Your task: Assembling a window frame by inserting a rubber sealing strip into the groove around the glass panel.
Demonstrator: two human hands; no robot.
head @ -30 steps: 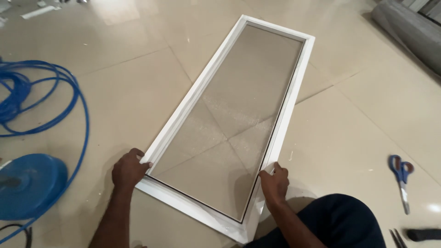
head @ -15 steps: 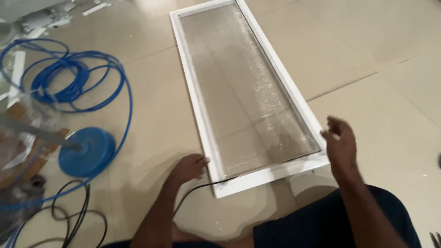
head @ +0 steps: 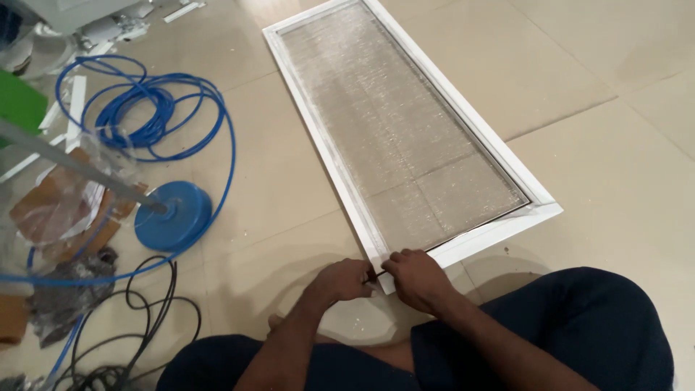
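A long white frame [head: 318,145] with grey mesh [head: 405,137] stretched in it lies flat on the beige tile floor, reaching away from me. Both hands meet at its near left corner. My left hand [head: 346,281] is curled, pinching a thin dark cord [head: 372,274] right at the corner. My right hand [head: 416,279] rests on the corner from the right, fingertips bent onto the white rail beside the left hand. The cord is mostly hidden between the fingers.
A coil of blue cable [head: 156,108] and a blue round stand base [head: 174,215] with a grey pole lie to the left. Black cables [head: 145,318] and a clear plastic bag with brown cardboard [head: 58,206] sit at the lower left. My knees in dark trousers [head: 579,326] fill the bottom.
Both hands left the frame's near end, where they were spread apart, and came together at its near left corner. The view has swung left, and the frame now points further right.
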